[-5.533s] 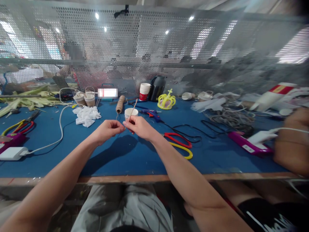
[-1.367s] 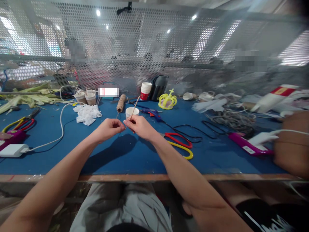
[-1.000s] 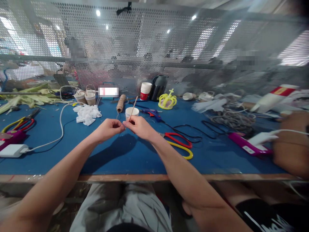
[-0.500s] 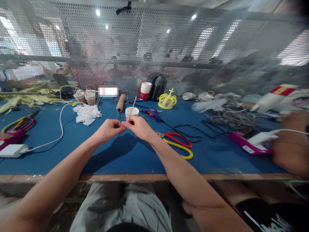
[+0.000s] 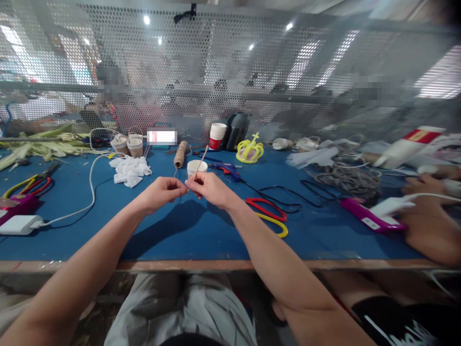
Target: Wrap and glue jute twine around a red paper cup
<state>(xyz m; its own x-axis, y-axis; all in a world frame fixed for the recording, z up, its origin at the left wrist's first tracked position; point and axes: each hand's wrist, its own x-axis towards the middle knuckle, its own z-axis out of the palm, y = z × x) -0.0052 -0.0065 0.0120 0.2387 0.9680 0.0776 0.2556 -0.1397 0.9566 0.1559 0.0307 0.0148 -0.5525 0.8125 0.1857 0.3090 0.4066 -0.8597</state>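
Note:
My left hand (image 5: pixel 168 191) is closed in a pinch on a thin strand of twine, with a length running back toward the twine spool (image 5: pixel 180 154). Close beside it, my right hand (image 5: pixel 205 185) pinches the twine (image 5: pixel 203 157), whose tan end sticks up and leans right. Right behind my fingers stands a white paper cup (image 5: pixel 197 166), partly hidden by my right hand. Scissors with red and yellow handles (image 5: pixel 268 211) lie right of my right hand, their blades hidden by my forearm. A blue glue gun (image 5: pixel 227 170) rests beyond them.
Stacked paper cups (image 5: pixel 217 136), a dark thermos jug (image 5: pixel 237 132) and a yellow crown-like frame (image 5: pixel 249 151) stand at the back. A crumpled white cloth (image 5: pixel 130 170) lies left. Purple power strips flank both sides. A co-worker's hand (image 5: pixel 428 202) is at far right, near tangled grey cord (image 5: pixel 345 180).
My right hand has turned slightly and shifted right, opening a small gap from my left hand. The twine end leans further right. The co-worker's hand at right has also moved.

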